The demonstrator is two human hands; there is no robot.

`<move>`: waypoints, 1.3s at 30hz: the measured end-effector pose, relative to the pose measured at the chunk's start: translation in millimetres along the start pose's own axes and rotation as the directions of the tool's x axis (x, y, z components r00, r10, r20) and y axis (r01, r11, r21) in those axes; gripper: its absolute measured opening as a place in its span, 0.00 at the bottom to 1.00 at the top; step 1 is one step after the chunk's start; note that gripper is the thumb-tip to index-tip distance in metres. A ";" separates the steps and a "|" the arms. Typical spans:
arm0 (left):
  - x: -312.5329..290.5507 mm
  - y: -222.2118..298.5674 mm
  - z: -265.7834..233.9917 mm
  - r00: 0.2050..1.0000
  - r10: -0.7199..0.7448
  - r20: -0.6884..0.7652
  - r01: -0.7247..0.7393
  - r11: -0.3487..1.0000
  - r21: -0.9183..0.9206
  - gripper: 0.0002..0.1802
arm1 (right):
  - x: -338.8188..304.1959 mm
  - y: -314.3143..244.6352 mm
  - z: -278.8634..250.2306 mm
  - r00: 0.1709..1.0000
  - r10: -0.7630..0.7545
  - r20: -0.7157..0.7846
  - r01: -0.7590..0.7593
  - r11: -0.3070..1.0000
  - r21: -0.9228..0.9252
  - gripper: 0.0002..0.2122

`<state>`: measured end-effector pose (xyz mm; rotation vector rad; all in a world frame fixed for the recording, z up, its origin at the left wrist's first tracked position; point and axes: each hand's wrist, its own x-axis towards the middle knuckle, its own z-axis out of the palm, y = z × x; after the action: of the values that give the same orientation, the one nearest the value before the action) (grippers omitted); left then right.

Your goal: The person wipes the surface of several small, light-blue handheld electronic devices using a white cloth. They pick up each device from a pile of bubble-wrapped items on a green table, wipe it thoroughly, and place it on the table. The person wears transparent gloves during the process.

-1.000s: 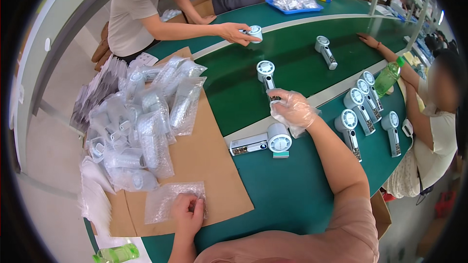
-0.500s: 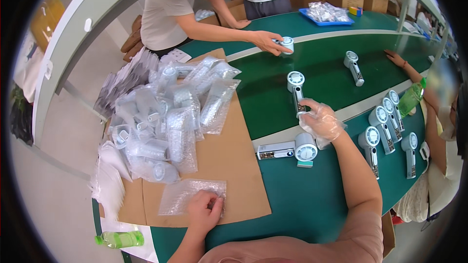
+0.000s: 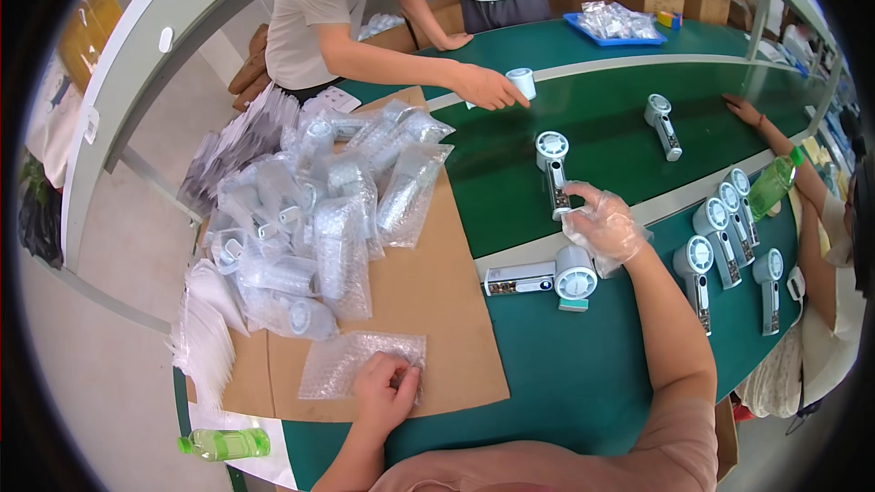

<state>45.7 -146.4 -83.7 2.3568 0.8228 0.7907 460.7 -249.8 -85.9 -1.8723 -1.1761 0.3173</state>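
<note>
9 unbagged fans (image 3: 555, 169), 2 bottles (image 3: 228, 444)

Bubble bag (image 3: 330, 368) on cardboard (image 3: 447, 328)

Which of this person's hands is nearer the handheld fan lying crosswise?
The right hand, beyond and right of the handheld fan; the left hand is farther, lower left, on a bubble-wrap bag.

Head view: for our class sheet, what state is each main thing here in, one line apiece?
Left hand: bare, curled, on the bubble-wrap bag
Bubble-wrap bag: spread flat
Right hand: gloved in clear plastic, touching the nearest belt fan
Nearest belt fan: unbagged
Bagged fans: heaped on the cardboard
Cardboard: lying flat
Lower-left bottle: capped, on its side
Blue tray: loaded with silvery packets
</note>
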 end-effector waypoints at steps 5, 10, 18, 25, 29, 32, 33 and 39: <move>0.1 -1.9 0.7 1.000 0.002 0.004 -0.002 1.000 0.014 0.06 | -0.5 3.0 1.7 0.999 0.033 -0.003 -0.032 0.997 0.069 0.20; -0.9 -1.5 1.2 1.000 -0.012 -0.002 0.012 1.000 0.002 0.06 | 0.6 1.8 0.2 0.999 0.053 -0.008 -0.053 0.998 -0.033 0.16; -0.8 -6.5 2.9 1.000 0.025 -0.002 -0.025 1.000 0.000 0.06 | -0.1 0.6 0.7 0.996 0.089 -0.030 -0.091 0.993 -0.077 0.17; -0.3 -6.7 2.6 0.999 0.046 -0.005 -0.046 0.999 -0.006 0.06 | -0.1 5.6 0.7 0.997 0.073 -0.027 -0.074 0.995 -0.061 0.17; 0.3 -7.6 1.9 0.998 0.062 0.000 -0.062 0.998 0.004 0.06 | -0.5 0.7 -0.3 0.995 0.093 -0.030 -0.096 0.992 -0.081 0.16; 0.5 -6.4 1.5 0.998 0.057 0.001 -0.057 0.998 0.005 0.06 | 0.0 -0.7 -0.6 0.995 0.097 -0.027 -0.099 0.991 -0.087 0.16; 0.5 -6.0 1.3 0.998 0.055 0.001 -0.055 0.998 0.006 0.06 | 0.1 -0.7 -0.8 0.996 0.082 -0.029 -0.085 0.989 -0.118 0.16; 0.9 -2.3 0.2 1.000 -0.007 0.007 0.007 1.000 0.009 0.06 | 0.4 1.0 -0.1 0.999 0.035 -0.039 -0.041 0.982 -0.186 0.15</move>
<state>45.5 -144.3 -84.9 2.3617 0.8332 0.7767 461.6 -249.7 -86.6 -2.0563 -1.1807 0.1987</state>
